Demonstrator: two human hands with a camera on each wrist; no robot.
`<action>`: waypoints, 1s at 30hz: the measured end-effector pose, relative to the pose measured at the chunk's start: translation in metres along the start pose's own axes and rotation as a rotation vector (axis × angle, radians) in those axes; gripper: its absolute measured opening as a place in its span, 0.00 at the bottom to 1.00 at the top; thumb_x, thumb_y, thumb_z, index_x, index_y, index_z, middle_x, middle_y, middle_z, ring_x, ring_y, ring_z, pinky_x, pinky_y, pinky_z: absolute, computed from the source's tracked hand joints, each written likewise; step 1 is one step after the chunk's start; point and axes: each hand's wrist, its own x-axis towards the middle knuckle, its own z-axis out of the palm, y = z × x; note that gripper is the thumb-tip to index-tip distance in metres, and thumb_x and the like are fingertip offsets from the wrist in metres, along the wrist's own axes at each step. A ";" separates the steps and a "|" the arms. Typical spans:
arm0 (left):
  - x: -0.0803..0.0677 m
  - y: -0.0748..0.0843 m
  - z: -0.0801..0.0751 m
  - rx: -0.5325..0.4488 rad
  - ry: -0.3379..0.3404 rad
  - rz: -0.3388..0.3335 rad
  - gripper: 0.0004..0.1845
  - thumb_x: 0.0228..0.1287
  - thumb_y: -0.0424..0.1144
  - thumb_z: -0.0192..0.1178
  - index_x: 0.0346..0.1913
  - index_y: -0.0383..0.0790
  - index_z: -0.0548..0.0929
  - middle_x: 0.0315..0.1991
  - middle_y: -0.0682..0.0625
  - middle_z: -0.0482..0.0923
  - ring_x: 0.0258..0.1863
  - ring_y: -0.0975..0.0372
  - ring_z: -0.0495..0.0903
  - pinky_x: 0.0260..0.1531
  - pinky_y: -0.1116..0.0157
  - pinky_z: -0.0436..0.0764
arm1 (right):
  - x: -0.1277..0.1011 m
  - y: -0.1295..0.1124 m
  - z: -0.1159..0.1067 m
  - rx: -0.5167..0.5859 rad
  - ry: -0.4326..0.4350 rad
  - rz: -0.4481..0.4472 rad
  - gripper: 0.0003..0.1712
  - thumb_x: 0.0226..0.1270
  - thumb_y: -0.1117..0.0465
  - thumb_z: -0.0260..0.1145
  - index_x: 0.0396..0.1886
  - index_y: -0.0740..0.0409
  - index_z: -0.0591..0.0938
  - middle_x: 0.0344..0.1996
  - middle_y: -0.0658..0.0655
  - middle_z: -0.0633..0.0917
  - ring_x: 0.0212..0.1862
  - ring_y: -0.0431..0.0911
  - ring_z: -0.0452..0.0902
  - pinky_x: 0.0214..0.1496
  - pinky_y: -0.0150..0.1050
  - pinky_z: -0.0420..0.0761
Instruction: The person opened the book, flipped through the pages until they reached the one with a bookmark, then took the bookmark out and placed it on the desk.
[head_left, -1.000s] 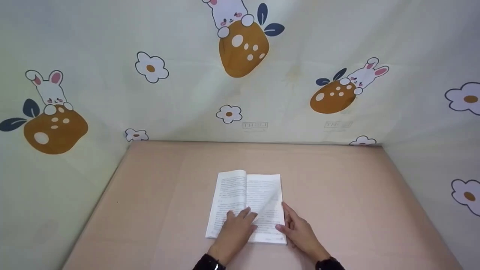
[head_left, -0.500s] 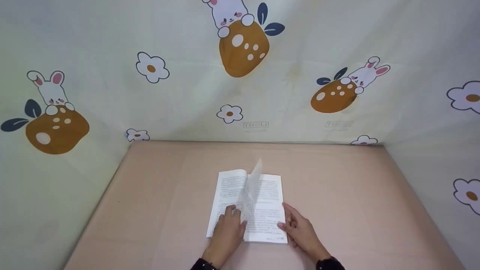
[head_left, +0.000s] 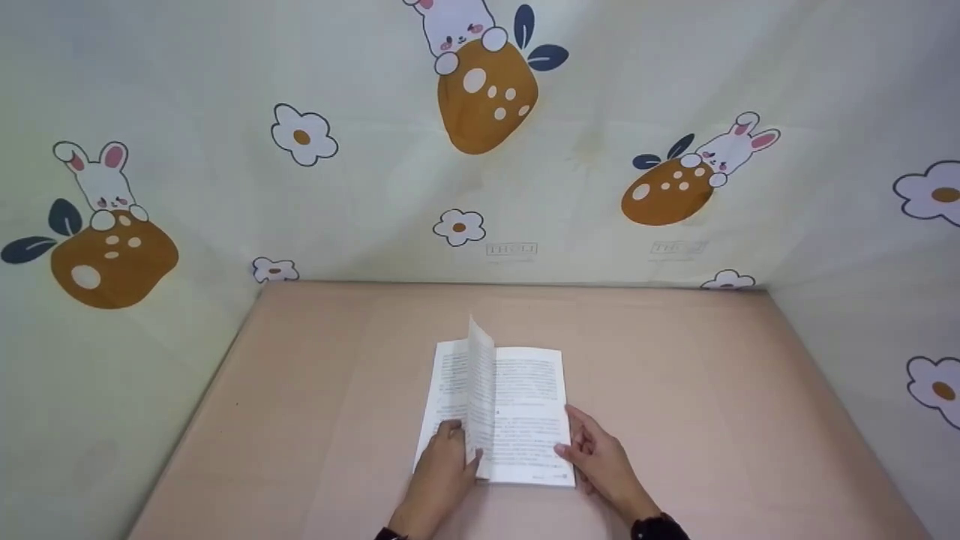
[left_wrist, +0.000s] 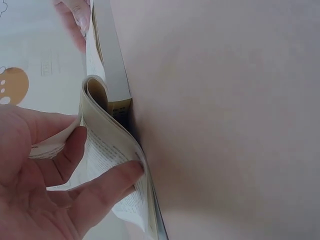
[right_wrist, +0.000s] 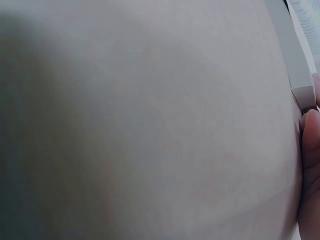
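An open book [head_left: 525, 405] with printed white pages lies flat on the pinkish table [head_left: 675, 360], near the front. My left hand [head_left: 456, 444] pinches the lower edge of one page [head_left: 480, 382], which stands upright over the spine. In the left wrist view the left hand [left_wrist: 102, 152] has its thumb on one side of the curled page [left_wrist: 107, 145] and its fingers on the other. My right hand [head_left: 573, 438] rests with straight fingers on the book's right edge. In the right wrist view only one finger [right_wrist: 311, 165] shows beside the book's corner [right_wrist: 297, 75].
A pale cloth wall [head_left: 480, 187] printed with rabbits, brown fruit and flowers closes the table in at the back and on both sides. Bare table surface lies to the left and right of the book.
The page lifted off the right side, stood up and now tips toward the left page, with my left hand drawing back to the left with it. My right hand stayed put.
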 end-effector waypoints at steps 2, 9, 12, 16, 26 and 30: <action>-0.001 -0.002 0.000 -0.003 -0.007 -0.002 0.25 0.60 0.39 0.58 0.56 0.25 0.73 0.60 0.32 0.67 0.61 0.42 0.69 0.57 0.46 0.70 | 0.000 0.001 0.000 -0.002 0.002 -0.010 0.43 0.55 0.50 0.69 0.69 0.53 0.64 0.26 0.50 0.71 0.16 0.37 0.64 0.12 0.27 0.67; -0.001 -0.008 -0.002 -0.014 -0.021 0.021 0.25 0.62 0.39 0.57 0.59 0.28 0.72 0.61 0.34 0.67 0.62 0.44 0.67 0.58 0.46 0.68 | -0.001 0.001 0.000 0.019 -0.004 -0.035 0.41 0.56 0.52 0.69 0.68 0.55 0.64 0.26 0.51 0.71 0.15 0.37 0.63 0.12 0.26 0.66; -0.001 -0.009 -0.003 -0.035 -0.021 0.026 0.25 0.62 0.39 0.57 0.59 0.28 0.71 0.62 0.34 0.66 0.63 0.44 0.66 0.59 0.45 0.67 | -0.001 0.002 0.000 0.021 -0.005 -0.043 0.41 0.56 0.51 0.69 0.68 0.56 0.64 0.26 0.51 0.71 0.15 0.36 0.63 0.12 0.26 0.66; -0.002 -0.011 -0.004 -0.010 0.007 0.006 0.25 0.59 0.40 0.59 0.59 0.31 0.73 0.61 0.37 0.68 0.62 0.46 0.68 0.57 0.47 0.69 | 0.000 0.002 0.001 0.028 -0.003 -0.040 0.42 0.55 0.50 0.69 0.68 0.56 0.64 0.26 0.51 0.71 0.15 0.36 0.62 0.12 0.26 0.66; -0.004 -0.013 -0.006 0.163 0.078 -0.082 0.26 0.47 0.35 0.67 0.50 0.24 0.78 0.55 0.36 0.70 0.44 0.53 0.70 0.22 0.66 0.72 | 0.000 0.002 0.001 0.000 -0.013 -0.045 0.42 0.55 0.50 0.69 0.68 0.54 0.64 0.25 0.51 0.72 0.14 0.37 0.63 0.12 0.28 0.69; -0.004 -0.016 -0.006 0.215 0.097 -0.093 0.23 0.46 0.34 0.68 0.48 0.28 0.81 0.53 0.37 0.72 0.42 0.53 0.69 0.25 0.66 0.70 | 0.000 0.003 0.001 -0.008 -0.003 -0.038 0.41 0.55 0.50 0.69 0.68 0.54 0.65 0.25 0.50 0.72 0.14 0.38 0.64 0.12 0.28 0.69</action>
